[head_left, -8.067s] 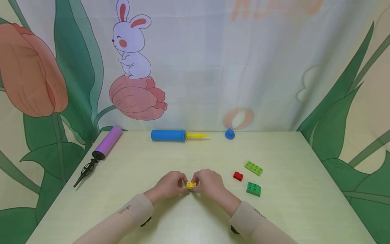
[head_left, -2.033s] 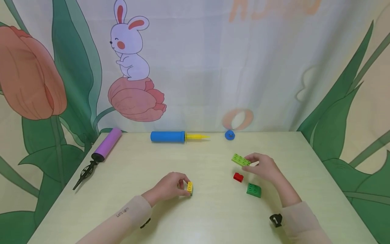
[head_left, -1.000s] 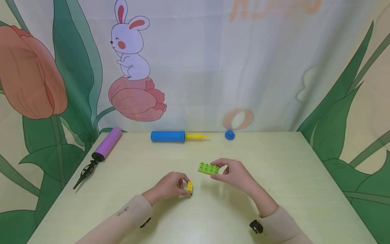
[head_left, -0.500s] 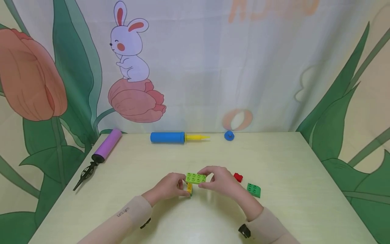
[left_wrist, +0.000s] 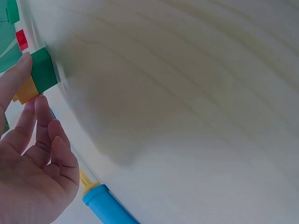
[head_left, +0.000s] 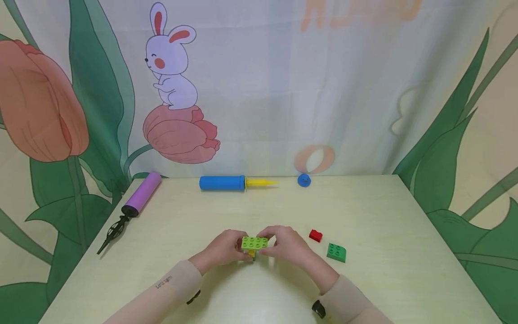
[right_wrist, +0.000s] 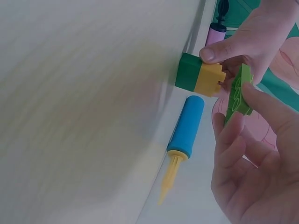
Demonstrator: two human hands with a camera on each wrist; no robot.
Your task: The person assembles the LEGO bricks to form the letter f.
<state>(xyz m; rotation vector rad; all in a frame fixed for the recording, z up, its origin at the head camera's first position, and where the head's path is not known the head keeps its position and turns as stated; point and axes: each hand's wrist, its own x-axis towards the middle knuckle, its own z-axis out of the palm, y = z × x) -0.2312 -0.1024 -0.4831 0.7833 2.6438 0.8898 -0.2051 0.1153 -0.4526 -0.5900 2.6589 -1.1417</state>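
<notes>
My left hand pinches a two-brick stack, a yellow toy building brick on top of a dark green brick. Thumb and fingertips grip it at the sides. Just over the yellow studs, my right hand holds a flat lime green eight-stud brick by its right end. In the right wrist view a small gap shows between the lime brick's hollow underside and the yellow studs. From the head view the lime brick hides most of the stack.
To the right lie a red brick and a green four-stud brick. Along the back edge are a blue pump with a yellow nozzle and a small blue round piece. A purple pump lies at the left edge.
My right hand has lifted the lime brick off the table at the right and carried it left, over the yellow brick. The left hand has stayed in place with its stack.
</notes>
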